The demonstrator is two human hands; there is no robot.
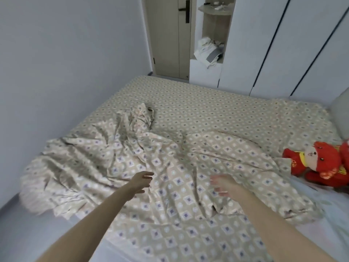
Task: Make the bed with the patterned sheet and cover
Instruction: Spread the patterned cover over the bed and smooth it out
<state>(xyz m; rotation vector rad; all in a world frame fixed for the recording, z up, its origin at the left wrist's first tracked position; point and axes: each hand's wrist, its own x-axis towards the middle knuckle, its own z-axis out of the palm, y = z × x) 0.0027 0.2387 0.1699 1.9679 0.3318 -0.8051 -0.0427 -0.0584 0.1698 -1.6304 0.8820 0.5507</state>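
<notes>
**A:** Spotted the cover (170,205)?

**B:** Yes. Lying crumpled across the near part of the bed (37,233), creased all over, with a twisted ridge rising at its far left end. Printed with beige diamonds and purple squares.

**A:** And the sheet (198,108)?

**B:** Beyond the cover, spread fairly flat over the far part of the mattress. Similar diamond print, smaller and greyer. Wrinkled a little to the cover's far right.

**A:** Left hand (142,181)?

**B:** Over the cover's middle, reaching forward. Fingers loose and spread wide, gripping nothing. Cannot tell whether touching the cloth or just above it.

**A:** Right hand (224,187)?

**B:** Also over the cover's middle, near the left one and well apart from any edge. Blurred. Fingers apparently straight and apart, with no cloth visibly pinched. Again, cannot tell about contact.

**A:** Anything else around?

**B:** A red plush toy (321,163) lying just beside the cover's right edge, on pale bedding. A grey pillow (341,114) farther right of the cover, beyond the toy. A plain wall (66,44) along the cover's left side. Well beyond the cover, past the sheet, a shut door (168,35) with a dark handle, and white wardrobe (283,44) panels. Between those two, an open niche with a heap of pale clothes (207,52).
</notes>
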